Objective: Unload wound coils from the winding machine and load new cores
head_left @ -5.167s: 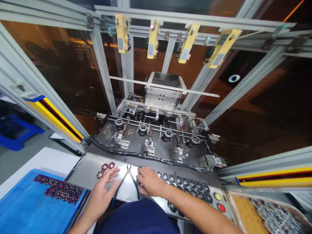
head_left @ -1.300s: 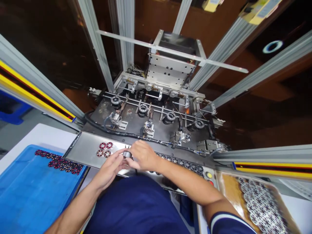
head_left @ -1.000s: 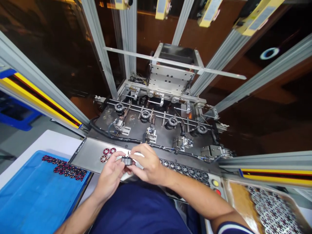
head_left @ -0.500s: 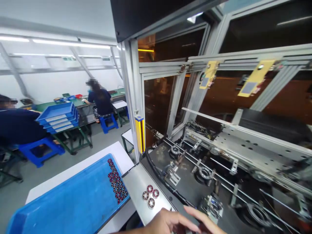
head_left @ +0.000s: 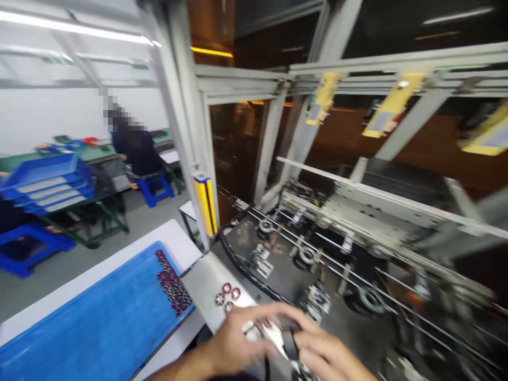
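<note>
Pale, label-like patches [head_left: 382,123] stand out on yellow units [head_left: 324,96] mounted along the machine's metal frame [head_left: 242,80], but blur leaves no lettering, number, brand or sign readable anywhere in view.

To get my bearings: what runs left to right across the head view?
Stacked blue trays, seated co-worker, upright yellow bar, left hand, dark round part, right hand, rightmost yellow unit.

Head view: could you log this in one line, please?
right hand: holding dark ring; left hand: grip unclear; reddish rings: on metal plate
</note>
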`<state>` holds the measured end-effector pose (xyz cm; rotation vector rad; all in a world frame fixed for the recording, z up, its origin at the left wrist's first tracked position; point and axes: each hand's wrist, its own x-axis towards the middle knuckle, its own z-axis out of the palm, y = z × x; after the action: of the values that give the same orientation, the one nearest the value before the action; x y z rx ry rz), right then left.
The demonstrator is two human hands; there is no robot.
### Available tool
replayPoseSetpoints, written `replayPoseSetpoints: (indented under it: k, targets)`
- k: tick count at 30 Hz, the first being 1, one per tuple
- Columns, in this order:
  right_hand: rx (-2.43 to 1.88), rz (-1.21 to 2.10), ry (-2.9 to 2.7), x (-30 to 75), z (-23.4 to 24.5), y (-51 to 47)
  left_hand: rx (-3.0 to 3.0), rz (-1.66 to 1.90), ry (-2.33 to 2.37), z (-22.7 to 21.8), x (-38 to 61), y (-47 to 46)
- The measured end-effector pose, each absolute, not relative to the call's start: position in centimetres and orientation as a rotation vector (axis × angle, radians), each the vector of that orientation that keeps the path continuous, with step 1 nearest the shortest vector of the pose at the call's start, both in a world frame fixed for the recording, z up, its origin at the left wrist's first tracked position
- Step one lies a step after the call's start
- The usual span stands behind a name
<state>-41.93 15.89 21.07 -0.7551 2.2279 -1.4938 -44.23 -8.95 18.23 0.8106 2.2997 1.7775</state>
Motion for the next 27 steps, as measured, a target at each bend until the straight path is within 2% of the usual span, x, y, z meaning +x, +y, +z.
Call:
replayPoseSetpoints:
  k: [3,5,8,10,20,27]
  targets:
    - [-0.853,-1.413,2.538,-45.7,22.7,18.4,0.568,1.629,2.99,13.4,-46.5,-12.4]
    - [-0.918,-1.319,2.821,-49.5,22.1,21.1,0.281,1.594,3.136,8.8,-48.3,-14.6]
    - [-0.452,-0.856,3.023,-54.6,20.0,24.7,0.066,1.517,3.209,3.4,-49.8,-17.1]
    - [-0.37,-0.773,2.994,-56.9,18.7,25.7,0.009,1.48,3.197,1.6,-49.8,-18.0]
    - [-0.412,-0.642,2.839,-59.4,14.5,23.7,-0.023,1.473,3.209,1.3,-49.5,-18.3]
    - [-0.416,-0.594,2.861,-60.5,13.6,24.0,0.011,1.42,3.253,1.5,-49.5,-18.2]
